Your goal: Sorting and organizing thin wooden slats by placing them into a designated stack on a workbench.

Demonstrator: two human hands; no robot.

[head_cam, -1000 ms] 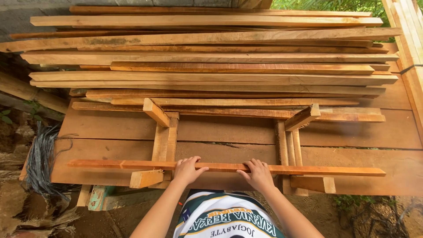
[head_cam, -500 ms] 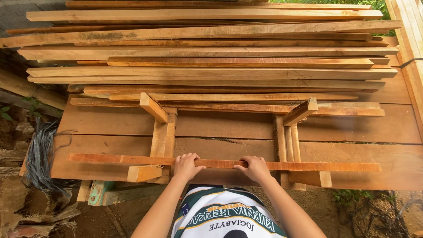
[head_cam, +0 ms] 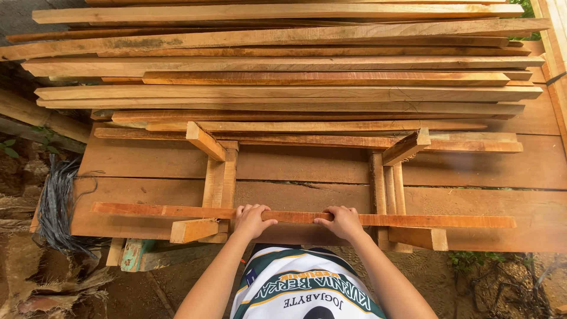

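Close behind the gripped slat [head_cam: 413, 221], stacked planks [head_cam: 283, 77], two wooden brackets [head_cam: 220, 177].

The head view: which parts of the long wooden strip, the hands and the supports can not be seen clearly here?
- Long wooden strip: its middle parts are covered by the left hand and right hand.
- Palms and thumbs: hidden under the hands' backs, so the grip cannot be judged.
- Left support and right support: their near ends pass under the strip, so any fastening is hidden.
- Stacked planks: cut off by the top edge.
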